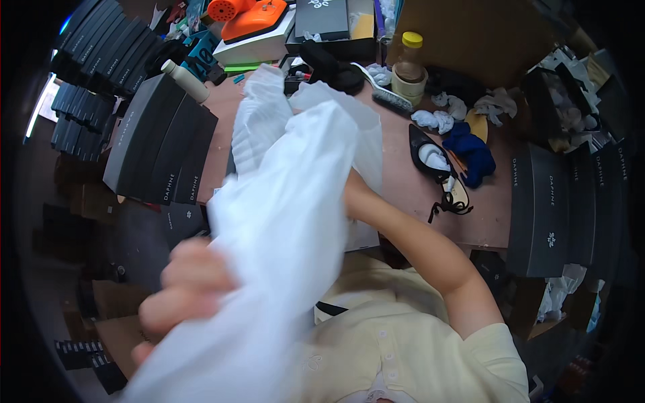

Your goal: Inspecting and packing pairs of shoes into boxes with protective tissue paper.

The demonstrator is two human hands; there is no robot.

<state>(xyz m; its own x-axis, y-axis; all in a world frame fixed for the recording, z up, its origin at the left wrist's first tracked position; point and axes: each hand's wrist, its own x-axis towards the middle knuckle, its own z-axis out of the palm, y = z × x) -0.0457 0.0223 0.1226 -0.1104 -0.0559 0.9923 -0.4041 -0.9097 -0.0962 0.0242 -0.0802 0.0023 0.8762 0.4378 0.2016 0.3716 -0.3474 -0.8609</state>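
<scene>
Left hand (pixel 195 282) clutching the white paper (pixel 289 201) up in front of the table (pixel 487 215), right hand hidden behind it, grip impossible to tell, and one hard tug could rip it!

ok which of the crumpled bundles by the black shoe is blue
The dark blue bundle directly right of the black shoe; its deep colour sets it apart from the white or pale wads farther up the table.

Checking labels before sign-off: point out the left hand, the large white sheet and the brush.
Left hand (pixel 193 277): head view, on the fingers.
Large white sheet (pixel 289 195): head view, its middle.
Brush (pixel 392 101): head view, on the bristles.
</scene>
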